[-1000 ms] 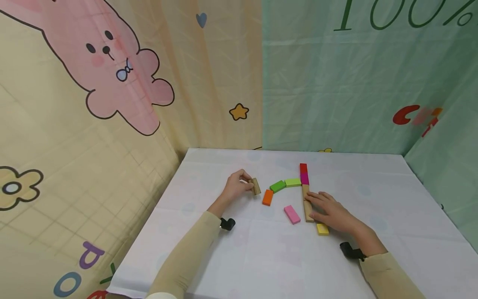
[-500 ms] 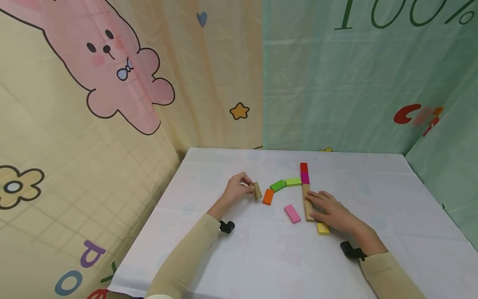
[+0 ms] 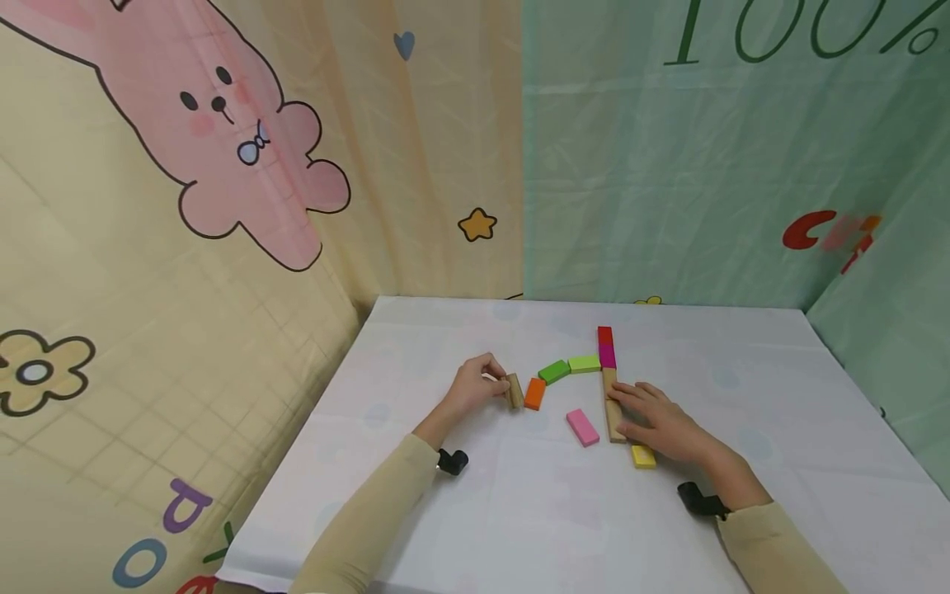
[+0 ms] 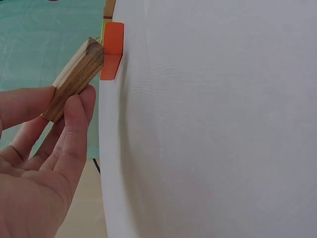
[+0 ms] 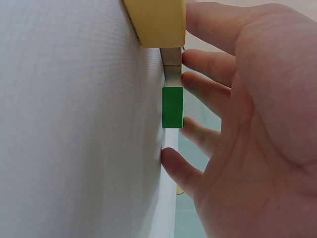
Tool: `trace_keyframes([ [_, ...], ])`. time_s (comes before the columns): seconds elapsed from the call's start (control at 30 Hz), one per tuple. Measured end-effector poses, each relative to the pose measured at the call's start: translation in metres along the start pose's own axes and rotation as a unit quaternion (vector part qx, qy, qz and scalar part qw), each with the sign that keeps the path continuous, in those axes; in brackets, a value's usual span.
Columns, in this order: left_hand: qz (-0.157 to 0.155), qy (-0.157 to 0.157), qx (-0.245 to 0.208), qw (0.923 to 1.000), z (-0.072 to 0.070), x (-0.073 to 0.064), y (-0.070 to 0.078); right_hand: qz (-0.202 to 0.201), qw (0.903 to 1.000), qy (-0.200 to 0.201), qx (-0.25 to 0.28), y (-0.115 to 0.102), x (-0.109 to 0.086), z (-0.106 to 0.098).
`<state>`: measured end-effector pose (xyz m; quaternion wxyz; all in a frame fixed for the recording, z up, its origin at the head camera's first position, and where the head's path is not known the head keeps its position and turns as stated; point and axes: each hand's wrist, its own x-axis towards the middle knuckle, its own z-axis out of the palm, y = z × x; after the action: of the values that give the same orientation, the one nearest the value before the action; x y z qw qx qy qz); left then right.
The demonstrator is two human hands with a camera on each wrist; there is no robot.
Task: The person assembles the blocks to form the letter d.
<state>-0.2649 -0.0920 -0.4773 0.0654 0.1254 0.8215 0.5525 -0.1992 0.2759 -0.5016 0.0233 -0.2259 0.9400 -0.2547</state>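
Observation:
My left hand (image 3: 471,386) pinches a plain wooden block (image 3: 515,391) between thumb and fingers, just left of a flat orange block (image 3: 534,394). In the left wrist view the held block (image 4: 75,79) tilts, its far end overlapping the orange one. From the orange block, a green block (image 3: 553,372) and a lime block (image 3: 584,364) curve up to a straight column. Red (image 3: 604,334) and magenta (image 3: 607,355) blocks top that column, with wooden blocks (image 3: 614,421) below. My right hand (image 3: 663,419) rests along it, fingers extended and spread. The right wrist view shows another green block (image 5: 173,107) by its fingers.
A pink block (image 3: 582,428) lies alone inside the curve. Below the column is a yellow block (image 3: 643,457), partly covered by the right hand. The white-covered table (image 3: 519,528) meets printed curtains (image 3: 668,181) at its back and sides.
My left hand has brought the wooden block slightly right and toward me, close beside the orange block. My right hand has stayed in place.

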Motion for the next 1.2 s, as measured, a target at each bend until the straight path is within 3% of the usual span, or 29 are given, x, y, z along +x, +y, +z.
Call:
trace_keyframes([
  [0.53,-0.008,0.005,0.054,0.9985,0.014,-0.014,-0.001,-0.010,0.9999,0.002,0.002,0.000,-0.001,0.000],
  [1.2,-0.032,-0.020,0.037,0.9986,0.021,-0.022,-0.003,-0.016,0.9999,0.006,0.000,0.001,0.000,0.001],
])
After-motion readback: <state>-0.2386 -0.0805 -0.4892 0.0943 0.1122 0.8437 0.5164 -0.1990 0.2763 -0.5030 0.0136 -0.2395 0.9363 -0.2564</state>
